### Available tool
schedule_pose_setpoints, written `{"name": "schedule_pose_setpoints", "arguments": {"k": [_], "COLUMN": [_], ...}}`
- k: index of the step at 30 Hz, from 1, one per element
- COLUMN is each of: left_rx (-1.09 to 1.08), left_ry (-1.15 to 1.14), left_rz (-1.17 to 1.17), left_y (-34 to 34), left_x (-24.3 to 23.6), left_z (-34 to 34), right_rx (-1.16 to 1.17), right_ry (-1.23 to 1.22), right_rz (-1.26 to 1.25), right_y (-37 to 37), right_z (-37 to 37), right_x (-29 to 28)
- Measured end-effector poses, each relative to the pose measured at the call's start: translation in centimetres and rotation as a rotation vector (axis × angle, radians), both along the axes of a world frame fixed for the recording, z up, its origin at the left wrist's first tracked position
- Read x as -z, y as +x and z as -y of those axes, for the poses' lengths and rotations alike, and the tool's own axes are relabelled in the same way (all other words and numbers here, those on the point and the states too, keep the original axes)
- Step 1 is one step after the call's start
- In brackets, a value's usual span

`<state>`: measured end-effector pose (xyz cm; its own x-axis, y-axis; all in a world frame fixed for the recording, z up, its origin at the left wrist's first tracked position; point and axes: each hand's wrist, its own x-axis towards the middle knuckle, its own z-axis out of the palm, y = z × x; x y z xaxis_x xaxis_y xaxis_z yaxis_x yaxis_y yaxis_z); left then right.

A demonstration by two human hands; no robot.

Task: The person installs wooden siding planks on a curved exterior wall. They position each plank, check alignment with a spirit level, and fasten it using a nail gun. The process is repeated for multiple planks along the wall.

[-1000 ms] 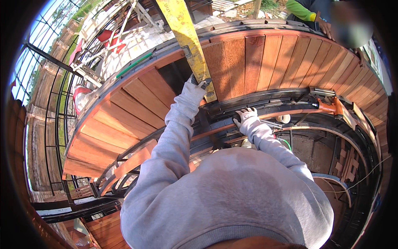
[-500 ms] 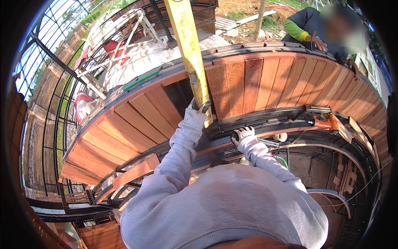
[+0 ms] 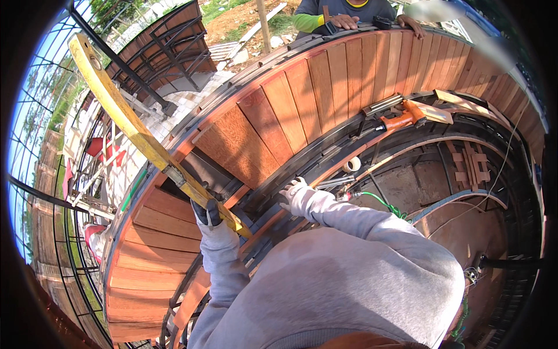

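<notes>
My gloved left hand (image 3: pixel 209 213) is closed around the lower part of a long yellow spirit level (image 3: pixel 136 134). The level slants across a dark gap in the curved row of reddish wooden slats (image 3: pixel 279 122), its far end reaching past the outer edge. Beside it, a black metal frame (image 3: pixel 212 166) shows in the gap. Over the inner rail, my gloved right hand (image 3: pixel 293 192) has its fingers apart and holds nothing; whether it touches the rail I cannot tell.
An orange nail gun (image 3: pixel 401 119) lies on the inner ledge at the right, with a pale roll (image 3: pixel 351 164) and a green hose (image 3: pixel 378 198) nearer. Across the slats, another person rests their hands (image 3: pixel 343 22) on the outer edge. Wood offcuts (image 3: pixel 471 163) lie inside the curve.
My view has turned to the right. The yellow level now leans left in the picture, still in my left hand. My right hand's fingers have spread more at the inner rail.
</notes>
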<state>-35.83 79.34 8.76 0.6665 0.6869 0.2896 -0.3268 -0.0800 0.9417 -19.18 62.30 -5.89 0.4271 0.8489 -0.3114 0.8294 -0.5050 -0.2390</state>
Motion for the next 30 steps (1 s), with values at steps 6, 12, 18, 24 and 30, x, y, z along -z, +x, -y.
{"name": "schedule_pose_setpoints", "arguments": {"k": [6,12,18,24,30], "left_rx": [-0.119,-0.398,-0.713,-0.842,-0.769], "left_ry": [0.073,0.184,0.153,0.157,0.274], "left_rz": [-0.089,-0.09,-0.149,-0.202,-0.057], "left_y": [1.2,1.8,0.8,-0.5,-0.8], "left_x": [-1.7,-1.3,-2.4,-2.4,-1.6], "left_z": [0.9,1.6,4.7,5.7,5.5], "right_rx": [-0.074,-0.202,-0.31,-0.359,-0.379], "right_ry": [-0.094,-0.126,-0.022,0.022,0.072], "right_rz": [-0.186,-0.193,-0.259,-0.257,-0.248], "right_y": [2.5,5.3,5.7,6.4,6.4], "right_z": [0.0,0.1,0.8,1.1,1.2], "right_x": [-1.6,-2.6,-2.6,-1.6,-0.7]}}
